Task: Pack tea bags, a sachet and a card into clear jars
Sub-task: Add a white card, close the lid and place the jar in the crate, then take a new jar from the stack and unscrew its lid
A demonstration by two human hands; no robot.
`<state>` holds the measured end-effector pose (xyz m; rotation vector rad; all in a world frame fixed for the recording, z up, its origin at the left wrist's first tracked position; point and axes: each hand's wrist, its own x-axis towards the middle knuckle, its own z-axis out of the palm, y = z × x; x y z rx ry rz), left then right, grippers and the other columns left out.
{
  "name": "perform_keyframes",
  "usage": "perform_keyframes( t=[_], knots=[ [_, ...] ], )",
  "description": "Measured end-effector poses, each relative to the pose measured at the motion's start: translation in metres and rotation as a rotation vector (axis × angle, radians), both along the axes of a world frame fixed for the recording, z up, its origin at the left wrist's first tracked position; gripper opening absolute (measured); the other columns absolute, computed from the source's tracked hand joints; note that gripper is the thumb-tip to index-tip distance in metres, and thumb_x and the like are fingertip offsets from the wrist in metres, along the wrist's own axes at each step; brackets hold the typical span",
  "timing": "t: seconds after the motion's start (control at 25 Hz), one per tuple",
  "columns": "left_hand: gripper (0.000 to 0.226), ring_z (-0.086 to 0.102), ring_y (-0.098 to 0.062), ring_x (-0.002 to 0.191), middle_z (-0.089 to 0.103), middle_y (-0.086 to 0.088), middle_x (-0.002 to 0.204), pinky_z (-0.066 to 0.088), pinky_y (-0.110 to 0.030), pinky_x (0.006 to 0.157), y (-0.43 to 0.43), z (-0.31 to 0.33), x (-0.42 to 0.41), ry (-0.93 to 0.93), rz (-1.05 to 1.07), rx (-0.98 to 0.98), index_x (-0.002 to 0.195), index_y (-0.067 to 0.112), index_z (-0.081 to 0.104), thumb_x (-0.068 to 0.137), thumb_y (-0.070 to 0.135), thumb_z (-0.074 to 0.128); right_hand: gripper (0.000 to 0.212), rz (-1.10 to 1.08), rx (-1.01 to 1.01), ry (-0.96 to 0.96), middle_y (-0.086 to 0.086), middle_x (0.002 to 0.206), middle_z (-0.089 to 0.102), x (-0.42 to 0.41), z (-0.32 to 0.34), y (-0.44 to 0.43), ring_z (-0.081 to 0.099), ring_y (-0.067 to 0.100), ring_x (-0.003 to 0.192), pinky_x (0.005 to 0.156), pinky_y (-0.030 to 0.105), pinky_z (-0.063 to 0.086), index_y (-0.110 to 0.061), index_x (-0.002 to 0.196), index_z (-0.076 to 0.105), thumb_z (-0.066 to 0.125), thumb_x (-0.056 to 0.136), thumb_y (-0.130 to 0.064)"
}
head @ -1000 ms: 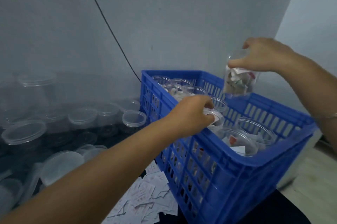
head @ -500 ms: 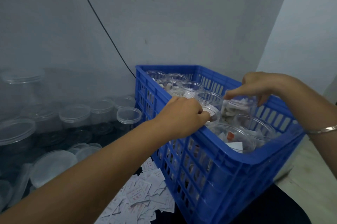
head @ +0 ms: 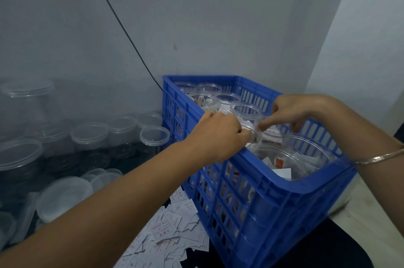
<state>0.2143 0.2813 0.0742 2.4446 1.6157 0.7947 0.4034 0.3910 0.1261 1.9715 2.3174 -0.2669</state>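
Observation:
A blue plastic crate (head: pixel 273 182) holds several clear open jars (head: pixel 246 110), some with tea bags and paper inside. My left hand (head: pixel 216 136) reaches over the crate's near-left rim and grips the rim of a jar (head: pixel 248 129) standing inside. My right hand (head: pixel 295 112) comes in from the right, fingers curled, and pinches the top edge of a filled jar (head: pixel 272 133) that sits down in the crate beside the left-hand jar. A wider jar (head: pixel 306 152) with a card and red-marked sachet stands at the front.
Empty lidded clear jars (head: pixel 89 136) stand in rows on the left by the wall, with loose lids (head: pixel 63 195) in front of them. A heap of small printed cards (head: pixel 170 230) lies below the crate's left side. A black cable (head: pixel 122 27) runs down the wall.
My right hand carried the filled jar down from above the crate and set it among the other jars. My left hand stayed on its jar at the rim.

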Motion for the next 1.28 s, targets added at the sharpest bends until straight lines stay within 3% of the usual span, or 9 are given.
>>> perform_keyframes(
  t=[0.24, 0.36, 0.52, 0.76, 0.92, 1.0, 1.08, 1.2, 1.28],
  knots=[
    [0.051, 0.027, -0.011, 0.048, 0.03, 0.002, 0.048, 0.027, -0.03, 0.079, -0.002, -0.001, -0.002, -0.008, -0.021, 0.018, 0.048, 0.015, 0.03, 0.097, 0.023, 0.04, 0.071, 0.022, -0.134, 0.057, 0.006, 0.106, 0.062, -0.009, 0.007, -0.007, 0.072, 0.026, 0.083, 0.064, 0.031, 0.062, -0.011, 0.12, 0.058, 0.057, 0.081, -0.071],
    [0.051, 0.027, -0.012, 0.048, 0.029, 0.003, 0.047, 0.028, -0.03, 0.079, -0.003, -0.003, -0.002, -0.036, -0.031, 0.016, 0.048, 0.015, 0.029, 0.097, 0.021, 0.04, 0.057, 0.001, -0.152, 0.161, 0.008, 0.111, 0.063, -0.003, 0.011, -0.007, 0.073, 0.028, 0.081, 0.064, 0.034, 0.063, -0.017, 0.128, 0.054, 0.048, 0.094, -0.062],
    [0.048, 0.031, -0.013, 0.052, 0.032, 0.004, 0.051, 0.026, -0.028, 0.082, -0.006, -0.004, -0.001, -0.101, -0.055, 0.004, 0.051, 0.017, 0.032, 0.098, 0.019, 0.04, 0.036, -0.006, -0.106, 0.165, 0.009, 0.108, 0.065, 0.005, 0.003, 0.001, 0.072, 0.027, 0.077, 0.058, 0.031, 0.059, -0.015, 0.117, 0.057, 0.049, 0.102, -0.047],
    [0.044, 0.037, -0.015, 0.057, 0.041, -0.002, 0.057, 0.023, -0.025, 0.073, -0.009, -0.007, -0.005, -0.15, -0.082, -0.011, 0.058, 0.012, 0.041, 0.101, 0.023, 0.042, 0.039, -0.027, -0.092, 0.189, 0.012, 0.1, 0.07, 0.014, 0.001, 0.003, 0.075, 0.022, 0.064, 0.054, 0.03, 0.057, -0.014, 0.103, 0.062, 0.058, 0.095, -0.052],
    [0.027, 0.054, -0.01, 0.081, 0.066, 0.0, 0.093, 0.036, -0.023, 0.077, -0.02, -0.005, -0.012, -0.27, -0.081, 0.056, 0.094, 0.007, 0.067, 0.1, 0.023, 0.046, 0.044, -0.037, 0.033, 0.102, 0.014, 0.097, 0.068, 0.005, 0.012, -0.011, 0.07, 0.026, 0.077, 0.071, 0.034, 0.056, -0.009, 0.11, 0.062, 0.059, 0.095, -0.05],
    [0.021, 0.052, 0.004, 0.091, 0.062, 0.012, 0.105, 0.039, -0.008, 0.08, -0.029, -0.006, -0.021, -0.415, -0.045, 0.121, 0.107, 0.014, 0.065, 0.099, 0.023, 0.048, 0.045, 0.039, 0.261, 0.026, 0.015, 0.109, 0.069, -0.007, 0.026, -0.025, 0.064, 0.029, 0.092, 0.082, 0.034, 0.049, -0.008, 0.116, 0.064, 0.063, 0.094, -0.047],
    [0.018, 0.048, 0.012, 0.09, 0.057, 0.017, 0.11, 0.039, -0.002, 0.076, -0.04, -0.013, -0.035, -0.564, 0.013, 0.14, 0.111, 0.02, 0.062, 0.099, 0.024, 0.05, 0.042, 0.171, 0.436, 0.121, 0.009, 0.114, 0.069, -0.029, 0.035, -0.055, 0.061, 0.027, 0.099, 0.083, 0.032, 0.044, -0.013, 0.116, 0.065, 0.065, 0.091, -0.047],
    [0.017, 0.054, 0.004, 0.073, 0.061, 0.01, 0.117, 0.042, -0.011, 0.07, -0.054, -0.037, -0.061, -0.671, 0.13, 0.135, 0.111, 0.019, 0.062, 0.097, 0.019, 0.053, 0.039, 0.408, 0.481, 0.337, -0.013, 0.099, 0.067, -0.074, 0.026, -0.121, 0.062, 0.009, 0.084, 0.071, 0.027, 0.043, -0.032, 0.106, 0.064, 0.06, 0.08, -0.06],
    [0.018, 0.061, -0.005, 0.09, 0.064, 0.002, 0.114, 0.046, -0.017, 0.083, -0.063, -0.056, -0.086, -0.699, 0.219, 0.092, 0.11, 0.012, 0.064, 0.095, 0.013, 0.055, 0.044, 0.56, 0.424, 0.343, -0.021, 0.102, 0.061, -0.107, 0.007, -0.163, 0.061, 0.001, 0.087, 0.077, 0.026, 0.049, -0.04, 0.106, 0.059, 0.05, 0.074, -0.07]
  ],
)
